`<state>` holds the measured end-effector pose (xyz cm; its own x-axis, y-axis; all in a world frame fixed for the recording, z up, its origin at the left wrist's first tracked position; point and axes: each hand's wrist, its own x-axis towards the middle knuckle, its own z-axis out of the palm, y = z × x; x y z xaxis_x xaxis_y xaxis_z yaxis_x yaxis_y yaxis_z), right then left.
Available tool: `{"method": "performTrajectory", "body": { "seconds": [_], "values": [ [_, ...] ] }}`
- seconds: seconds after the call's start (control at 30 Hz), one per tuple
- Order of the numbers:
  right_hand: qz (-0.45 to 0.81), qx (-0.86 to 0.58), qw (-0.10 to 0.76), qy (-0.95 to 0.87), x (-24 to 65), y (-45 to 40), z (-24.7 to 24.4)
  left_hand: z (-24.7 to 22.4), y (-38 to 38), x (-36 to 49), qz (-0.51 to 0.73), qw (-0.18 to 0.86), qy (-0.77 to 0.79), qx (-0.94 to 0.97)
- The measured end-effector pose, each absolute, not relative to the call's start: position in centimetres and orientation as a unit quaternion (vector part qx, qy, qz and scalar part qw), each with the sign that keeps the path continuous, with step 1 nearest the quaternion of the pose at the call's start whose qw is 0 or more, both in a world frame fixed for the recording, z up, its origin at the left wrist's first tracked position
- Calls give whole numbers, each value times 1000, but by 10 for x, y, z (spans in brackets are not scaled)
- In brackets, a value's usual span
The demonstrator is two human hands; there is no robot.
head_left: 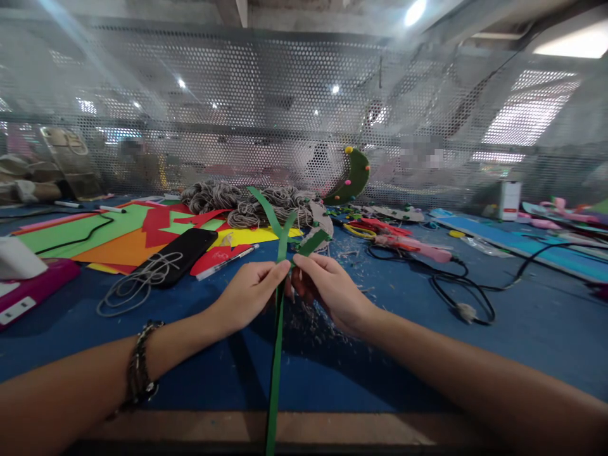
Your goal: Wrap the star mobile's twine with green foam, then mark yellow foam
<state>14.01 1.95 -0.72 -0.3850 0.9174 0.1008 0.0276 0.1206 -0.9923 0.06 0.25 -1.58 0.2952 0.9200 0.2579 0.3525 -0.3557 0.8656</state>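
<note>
Blue table (536, 342). Left: purple power strip (54, 278), white plug (19, 258) on top. Sheets overlapping: green (104, 229), orange (118, 246), red (156, 233), yellow (247, 236). Black phone (192, 250), thin grey cord (152, 272) looped across it. Pen (228, 262) just beside phone. Back centre: grey yarn (211, 197) heaped; dark green crescent (357, 177) upright, pompoms on it. Right: pink tool (427, 251), black cable (494, 289) looped near it. Further right: blue board (536, 250) lying flat, white box (510, 201) upright behind it. Perforated mesh (266, 76) behind everything.
</note>
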Motion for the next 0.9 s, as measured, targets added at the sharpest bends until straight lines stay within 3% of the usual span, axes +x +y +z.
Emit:
{"method": "performTrajectory", "body": {
  "seconds": [0.2,0.57,0.77,0.9],
  "values": [
    [560,-368,359,-650,140,18,-6,-16,2,1,398,326,419,748],
    [558,-354,361,-658,139,19,-11,-15,2,1,467,282,466,696],
    [550,-370,413,-624,139,17,-8,-17,2,2,406,350,435,723],
    [569,-364,382,-630,140,17,-7,-17,0,2,400,331,415,747]
  ]
}}
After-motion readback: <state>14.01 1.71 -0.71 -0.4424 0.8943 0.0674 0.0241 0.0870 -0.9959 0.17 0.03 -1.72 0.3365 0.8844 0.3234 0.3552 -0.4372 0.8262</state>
